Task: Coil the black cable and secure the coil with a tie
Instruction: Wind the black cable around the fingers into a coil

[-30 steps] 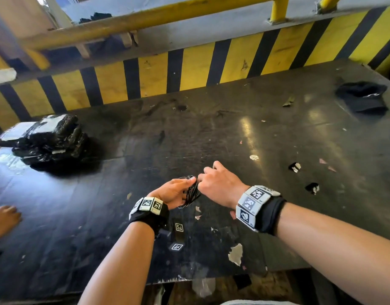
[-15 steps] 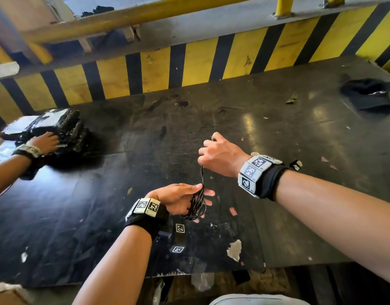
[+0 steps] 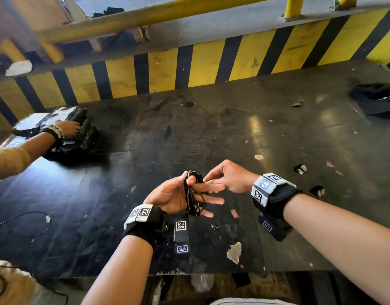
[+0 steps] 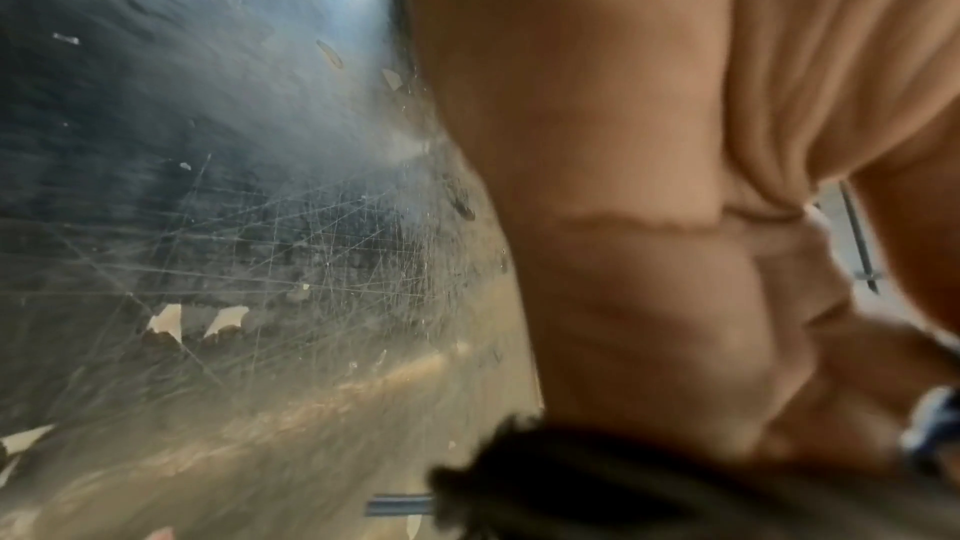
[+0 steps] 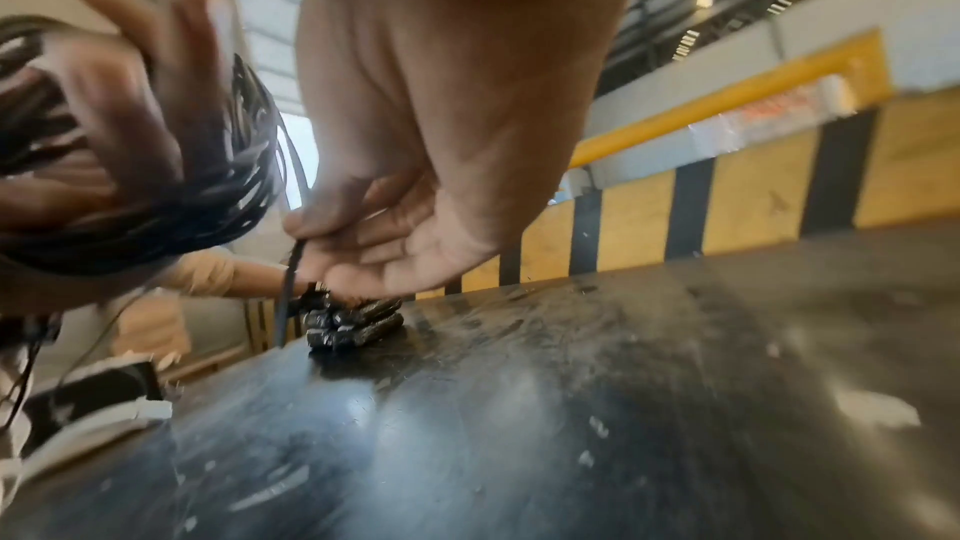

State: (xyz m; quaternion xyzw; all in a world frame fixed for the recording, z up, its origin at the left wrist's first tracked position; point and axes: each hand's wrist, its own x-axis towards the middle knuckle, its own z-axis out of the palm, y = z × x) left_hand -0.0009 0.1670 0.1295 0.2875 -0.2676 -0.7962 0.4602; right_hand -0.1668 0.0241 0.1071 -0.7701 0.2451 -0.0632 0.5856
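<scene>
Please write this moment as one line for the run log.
phase: coiling | left hand: holds coiled black cable | right hand: pinches its loose strand | tie: not seen

The thin black cable [image 3: 191, 194] hangs in loose loops around the outstretched fingers of the left hand [image 3: 171, 195].

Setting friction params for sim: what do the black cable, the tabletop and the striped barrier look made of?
Black cable: thin, flexible plastic- or rubber-like jacket, semi-gloss; strands catch pale highlights and bend tightly.
Tabletop: probably dark coated board, glossy but scratched; chips expose a pale layer.
Striped barrier: yellow-and-black paint, matte, scuffed; substrate unclear.
</scene>
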